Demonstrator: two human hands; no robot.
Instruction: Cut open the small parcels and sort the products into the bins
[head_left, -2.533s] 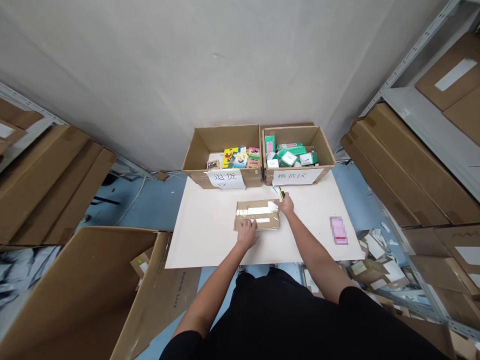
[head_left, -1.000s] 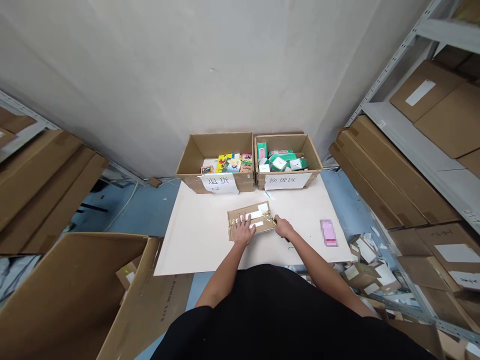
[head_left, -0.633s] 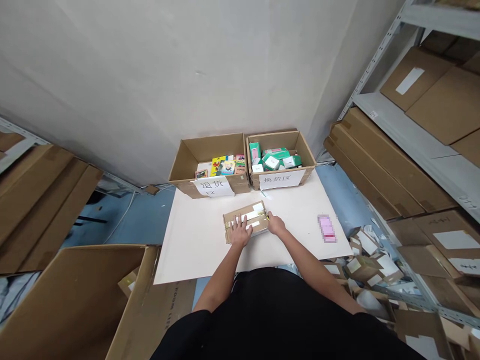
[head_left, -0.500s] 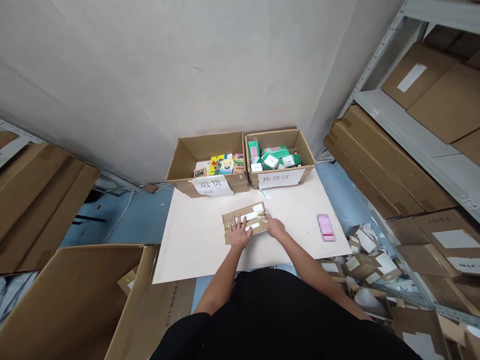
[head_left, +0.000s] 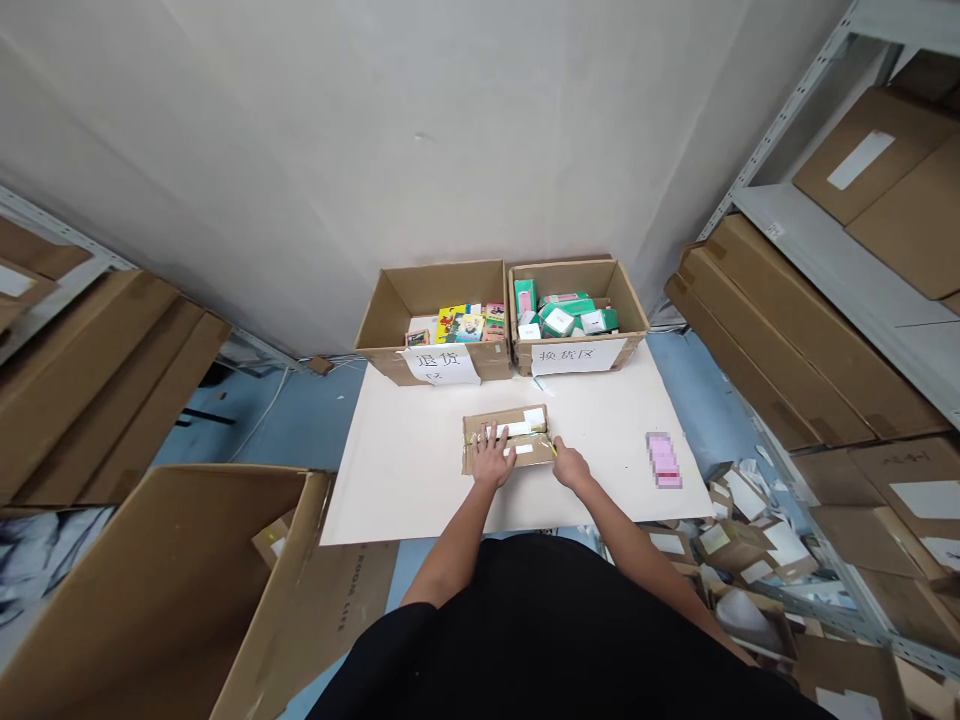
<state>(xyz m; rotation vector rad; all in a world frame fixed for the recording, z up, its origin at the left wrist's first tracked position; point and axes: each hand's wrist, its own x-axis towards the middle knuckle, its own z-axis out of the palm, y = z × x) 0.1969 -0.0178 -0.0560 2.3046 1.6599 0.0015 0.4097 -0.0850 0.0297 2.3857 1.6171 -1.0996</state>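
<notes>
A small taped cardboard box (head_left: 491,458) with white labels lies flat on the white tabletop (head_left: 397,450). My left hand (head_left: 493,460) rests on its top, fingers spread, pressing near the left half. At the box's right end is my right hand (head_left: 571,466), its fingers closed around a slim yellow tool, which looks like a utility knife (head_left: 555,449). The knife's tip is at the taped right edge; whether it is in the tape is too small to tell. Most of its handle is hidden in the hand.
Behind stand two open cartons with handwritten signs: the left carton (head_left: 382,365) holds small colourful boxes, the right carton (head_left: 634,340) green-and-white boxes. A pixelated pink item (head_left: 664,460) lies at the right. A large open carton (head_left: 247,610) stands left; shelves with boxes (head_left: 772,330) flank the right.
The view has shifted slightly. The small box has turned a little and lies straighter. My right hand has drawn slightly away from the box's end, and the yellow knife now shows. My left hand stays on top.
</notes>
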